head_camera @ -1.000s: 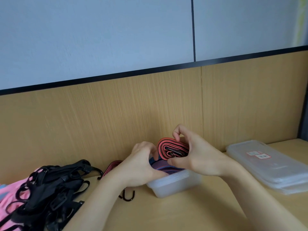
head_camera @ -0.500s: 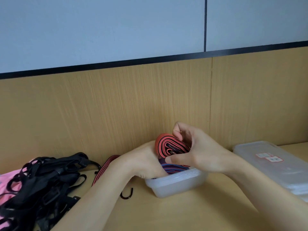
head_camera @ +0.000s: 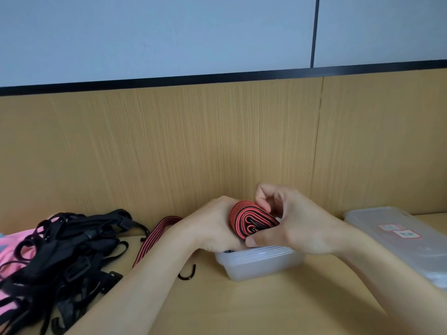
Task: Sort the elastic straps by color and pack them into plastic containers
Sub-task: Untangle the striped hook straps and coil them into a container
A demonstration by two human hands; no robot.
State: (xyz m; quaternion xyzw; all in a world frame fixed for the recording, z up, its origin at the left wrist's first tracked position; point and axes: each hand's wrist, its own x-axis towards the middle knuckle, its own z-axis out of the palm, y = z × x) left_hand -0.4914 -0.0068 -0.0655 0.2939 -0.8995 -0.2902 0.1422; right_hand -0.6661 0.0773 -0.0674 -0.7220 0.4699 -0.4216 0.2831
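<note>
Now a coiled red-and-black strap [head_camera: 251, 220] sits between two bare hands, just above an open plastic container [head_camera: 261, 263].
Standing on edge, the coil runs left to right along the container directly below, so the next move is likely a short push down. The right hand [head_camera: 297, 226] pinches it, thumb beneath, fingers curled over the top; the left hand [head_camera: 212, 226] presses its left end, fingers hidden, grip unclear. A heap of black straps [head_camera: 67, 250] lies well to the left, stacked clear containers [head_camera: 387, 221] to the right.
</note>
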